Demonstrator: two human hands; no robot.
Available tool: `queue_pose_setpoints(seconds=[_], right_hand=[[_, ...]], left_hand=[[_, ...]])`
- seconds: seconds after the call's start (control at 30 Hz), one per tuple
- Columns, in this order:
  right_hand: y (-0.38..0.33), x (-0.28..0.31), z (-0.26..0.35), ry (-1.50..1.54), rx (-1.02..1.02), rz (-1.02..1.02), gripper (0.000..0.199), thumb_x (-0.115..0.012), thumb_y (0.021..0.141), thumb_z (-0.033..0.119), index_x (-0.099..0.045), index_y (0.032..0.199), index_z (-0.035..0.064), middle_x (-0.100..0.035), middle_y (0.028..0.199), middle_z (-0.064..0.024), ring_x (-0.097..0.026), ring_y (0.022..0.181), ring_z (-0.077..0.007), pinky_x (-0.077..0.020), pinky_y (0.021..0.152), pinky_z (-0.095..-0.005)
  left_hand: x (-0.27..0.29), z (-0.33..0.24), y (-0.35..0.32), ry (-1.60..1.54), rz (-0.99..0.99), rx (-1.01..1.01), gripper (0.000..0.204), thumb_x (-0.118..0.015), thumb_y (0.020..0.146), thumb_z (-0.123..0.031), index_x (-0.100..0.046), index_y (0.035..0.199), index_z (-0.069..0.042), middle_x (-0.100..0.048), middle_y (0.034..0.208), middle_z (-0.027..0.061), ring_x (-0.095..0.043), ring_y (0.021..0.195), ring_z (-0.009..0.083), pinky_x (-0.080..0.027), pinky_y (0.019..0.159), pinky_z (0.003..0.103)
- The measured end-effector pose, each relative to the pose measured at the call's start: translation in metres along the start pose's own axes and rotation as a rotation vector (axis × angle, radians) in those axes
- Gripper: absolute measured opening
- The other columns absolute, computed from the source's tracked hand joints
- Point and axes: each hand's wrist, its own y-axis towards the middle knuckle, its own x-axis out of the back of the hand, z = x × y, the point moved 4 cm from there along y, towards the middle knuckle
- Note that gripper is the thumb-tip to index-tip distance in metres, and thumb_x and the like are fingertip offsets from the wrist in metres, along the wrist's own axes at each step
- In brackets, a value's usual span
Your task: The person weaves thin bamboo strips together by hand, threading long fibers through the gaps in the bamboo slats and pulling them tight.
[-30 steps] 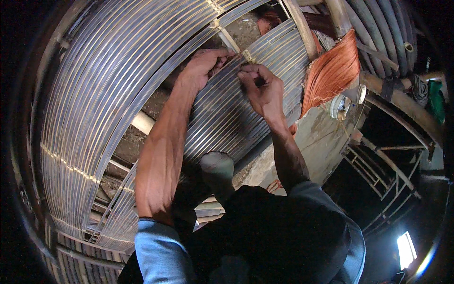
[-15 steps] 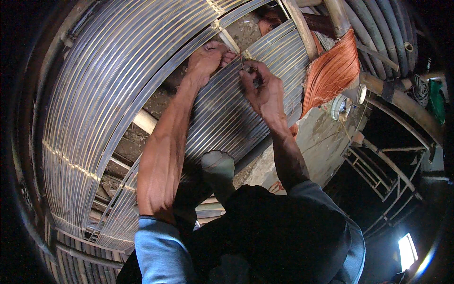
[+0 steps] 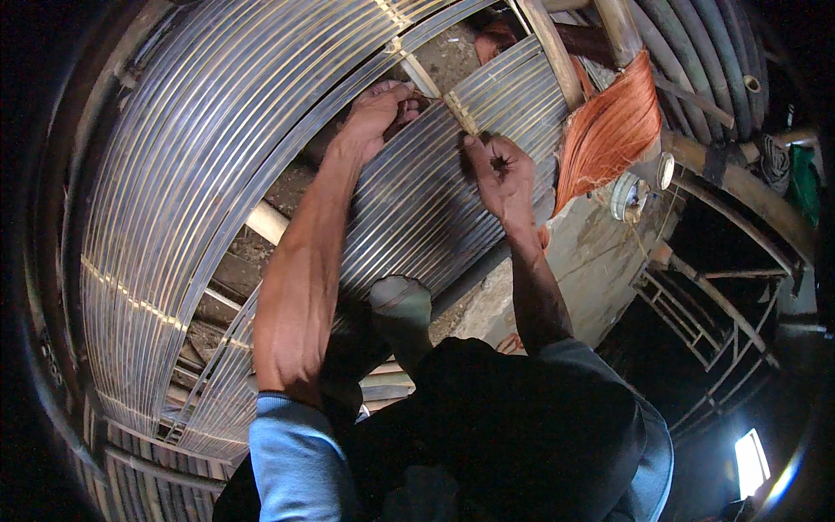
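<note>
Gripping pale binding (image 3: 459, 111) – left hand (image 3: 383, 109), right hand (image 3: 497, 170) closed | curved slat wall (image 3: 200, 148) – dim shed

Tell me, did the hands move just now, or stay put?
Hardly moved. The left hand curled its fingers tighter at the pale cross strip, and the right hand kept pinching at the binding beside it. The curved panel of thin grey slats and the orange fibre bundle stayed as they were.

Left hand (image 3: 380, 111) fingertips hidden behind slats (image 3: 417, 200).
</note>
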Motion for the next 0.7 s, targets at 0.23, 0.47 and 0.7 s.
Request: queue_pose_setpoints(seconds=[0.23,0.47,0.7], right_hand=[[0.025,0.000,-0.006,0.160,0.065,-0.003,0.038,-0.073,0.095,0.024,-0.063,0.066,0.0021,-0.058,0.066,-0.0060,-0.052,0.060,-0.0149,-0.0420,0.057,-0.0342],[0.058,-0.011,-0.005,1.053,-0.334,0.029,0.032,-0.066,0.098,0.016,-0.057,0.069,0.0050,-0.069,0.086,-0.0103,-0.062,0.085,-0.0183,-0.0501,0.078,-0.0349],[0.031,0.005,-0.024,0.033,0.167,-0.109,0.038,-0.074,0.085,0.010,-0.047,0.058,0.0014,-0.047,0.068,-0.0090,-0.052,0.072,-0.0200,-0.0408,0.065,-0.0332]], left_hand=[[-0.001,-0.001,0.003,0.014,0.148,-0.062,0.014,-0.058,0.102,-0.010,-0.066,0.101,0.001,-0.072,0.096,0.0119,-0.069,0.083,0.0174,-0.059,0.078,0.030],[0.002,0.001,0.008,0.179,0.053,-0.143,0.015,-0.058,0.103,-0.010,-0.065,0.096,0.001,-0.070,0.087,0.0109,-0.065,0.071,0.0156,-0.057,0.067,0.029],[0.008,0.000,0.010,-0.051,0.132,-0.152,0.015,-0.059,0.104,-0.012,-0.063,0.097,0.001,-0.069,0.088,0.0113,-0.064,0.070,0.0147,-0.057,0.065,0.027]])
